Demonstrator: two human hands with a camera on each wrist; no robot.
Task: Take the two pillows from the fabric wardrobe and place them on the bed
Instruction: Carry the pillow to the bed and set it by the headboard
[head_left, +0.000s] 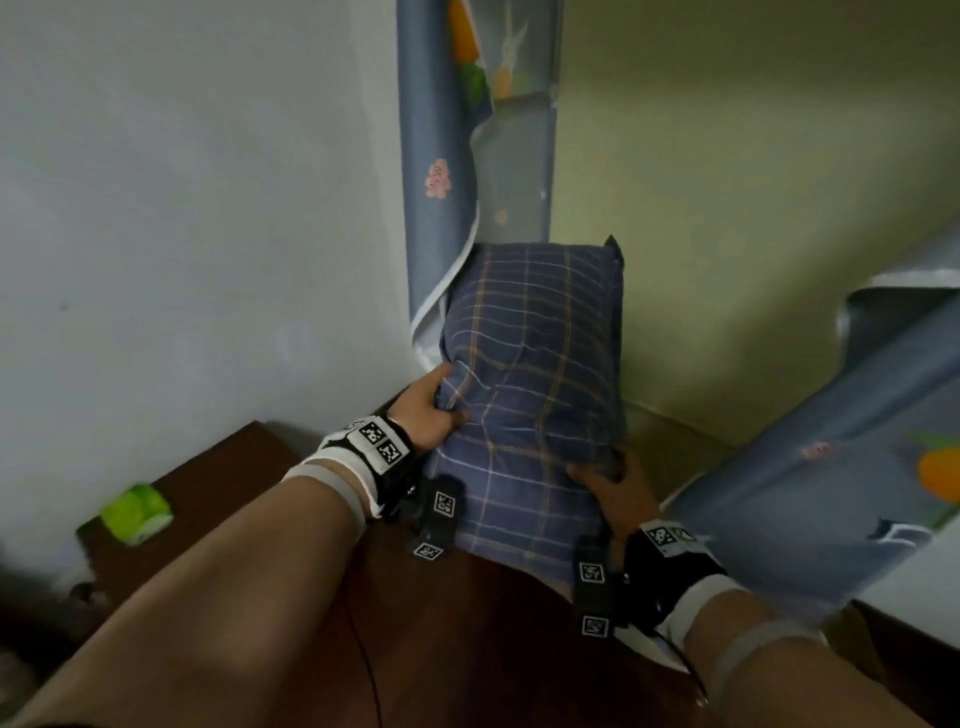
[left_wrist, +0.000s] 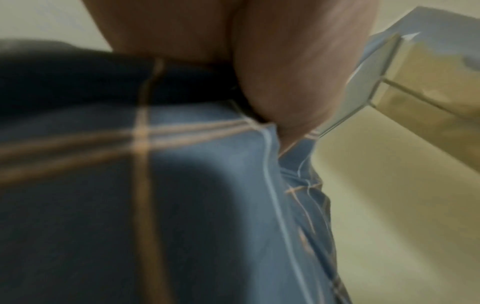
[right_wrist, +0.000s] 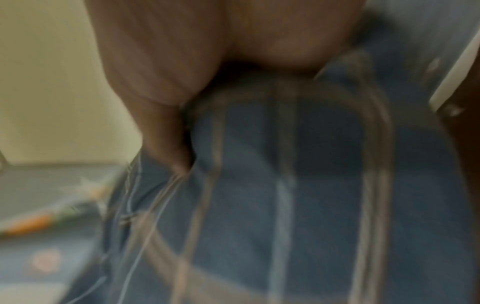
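A blue plaid pillow (head_left: 535, 374) stands on end in front of me, half out of the fabric wardrobe (head_left: 441, 171). My left hand (head_left: 434, 408) grips its left edge, thumb pressed into the cloth. My right hand (head_left: 608, 480) grips its lower right corner. Up close, the left wrist view shows the pillow (left_wrist: 182, 195) under my left hand (left_wrist: 272, 78), blurred. The right wrist view shows the pillow (right_wrist: 285, 195) bunched under my right hand (right_wrist: 166, 115). A second pillow is not in sight, nor the bed.
The wardrobe's blue printed cover flap (head_left: 831, 431) hangs open at the right. A dark brown wooden cabinet (head_left: 218, 478) with a green packet (head_left: 136, 512) on it stands at the left against the grey wall (head_left: 182, 208). A yellow-green wall (head_left: 753, 182) lies behind.
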